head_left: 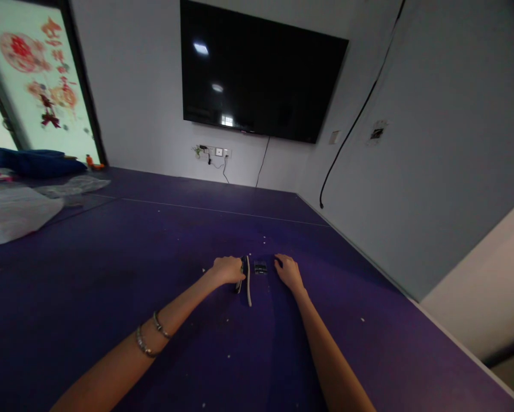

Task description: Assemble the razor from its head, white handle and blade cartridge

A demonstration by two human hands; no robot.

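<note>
My left hand [228, 269], with two bracelets on its forearm, is closed around a small dark item [242, 266] with pale edges, mostly hidden by the fingers. Beside it a pale cord-like strip [249, 286] runs toward me; I cannot tell whether it is joined to the dark item. Just right of the strip, a small flat packet [261, 268], clear with dark contents, lies on the purple surface [248, 366]. My right hand [289, 272] rests on the surface to the right of the packet, fingers loosely bent and apart, holding nothing visible.
Small white bits are scattered over the surface. At the left lie clear plastic sheeting [16, 212] and dark blue cloth [40, 163]. A television [261, 68] hangs on the far wall above sockets [216, 151]. A black cable [355, 120] hangs at the right wall.
</note>
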